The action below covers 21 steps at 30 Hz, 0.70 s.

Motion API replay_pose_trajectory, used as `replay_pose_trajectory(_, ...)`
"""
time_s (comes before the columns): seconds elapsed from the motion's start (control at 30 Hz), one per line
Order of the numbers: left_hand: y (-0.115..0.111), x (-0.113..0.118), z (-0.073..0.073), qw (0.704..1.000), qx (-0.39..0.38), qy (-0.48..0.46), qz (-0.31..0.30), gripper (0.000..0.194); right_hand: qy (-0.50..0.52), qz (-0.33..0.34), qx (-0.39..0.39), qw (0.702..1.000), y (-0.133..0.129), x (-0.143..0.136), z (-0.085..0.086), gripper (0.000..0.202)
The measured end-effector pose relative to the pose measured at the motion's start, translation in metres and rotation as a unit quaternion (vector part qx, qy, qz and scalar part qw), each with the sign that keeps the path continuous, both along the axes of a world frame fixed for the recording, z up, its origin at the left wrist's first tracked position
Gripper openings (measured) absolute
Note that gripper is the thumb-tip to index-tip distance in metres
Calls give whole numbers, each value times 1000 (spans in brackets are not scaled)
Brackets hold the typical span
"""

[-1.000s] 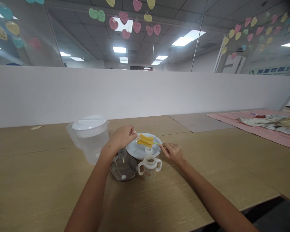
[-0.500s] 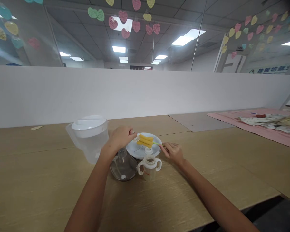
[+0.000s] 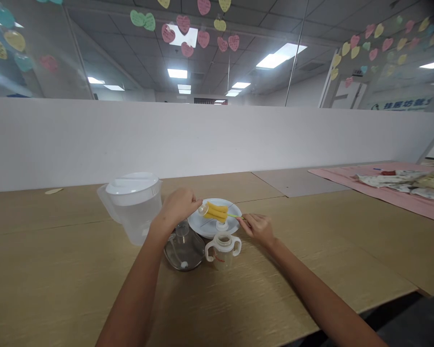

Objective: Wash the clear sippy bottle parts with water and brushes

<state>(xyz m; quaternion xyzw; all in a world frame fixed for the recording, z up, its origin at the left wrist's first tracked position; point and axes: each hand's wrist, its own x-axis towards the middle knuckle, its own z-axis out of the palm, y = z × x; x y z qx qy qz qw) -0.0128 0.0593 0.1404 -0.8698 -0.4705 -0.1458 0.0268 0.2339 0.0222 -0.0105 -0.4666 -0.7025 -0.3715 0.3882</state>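
Note:
My right hand [image 3: 258,227] is closed around the thin green handle of a yellow sponge brush [image 3: 216,212]. The brush head lies sideways over a white plate [image 3: 196,225], its tip against a small clear rounded piece [image 3: 203,209] whose kind I cannot make out. My left hand [image 3: 181,205] pinches that clear piece from the left. A white bottle collar [image 3: 222,225] rests on the plate below the sponge. In front of the plate stands a clear baby bottle [image 3: 223,253] with two white handles and an uncovered mouth.
A lidded clear pitcher [image 3: 135,209] stands left of my left wrist. Under that forearm's right side, a grey metal tray [image 3: 193,255] bears a small clear cup [image 3: 182,229] and a white-tipped item. A pink cloth [image 3: 342,178] with packets lies far right; a white wall [image 3: 202,140] rises behind.
The sponge brush and clear piece have shifted very slightly, and more of the clear piece shows beside my left fingers. Both hands keep their holds; bottle, plate and pitcher stay put.

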Motion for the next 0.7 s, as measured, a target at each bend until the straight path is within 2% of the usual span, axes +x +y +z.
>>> replay_pose_trajectory(0.2, -3, 0, 2, 1000, 25, 17, 6, 39, 3, 5, -5, 1000, 0, 1, 0, 24)
replay_pose_trajectory(0.33, 0, -11, 4, 998, 18, 44, 47, 35, 41, 17, 11, 999, 1, 1, 1, 24)
replay_pose_trajectory(0.43, 8, -23, 0, 989, -96, 85, 76, 19, 60, 9, 13, 998, 1, 1, 2, 26)
replay_pose_trajectory(0.53, 19, -27, -12, 966, -223, 115, 69, 4, 54, 7, 4, 998, 1, 1, 1, 27)
replay_pose_trajectory(0.6, 25, -23, -22, 958, -255, 118, 56, 11, 52, 3, 2, 999, 1, 1, 1, 27)
replay_pose_trajectory(0.7, 31, -15, -35, 950, -281, 124, 48, 12, 57, -4, 1, 998, 2, 1, 0, 28)
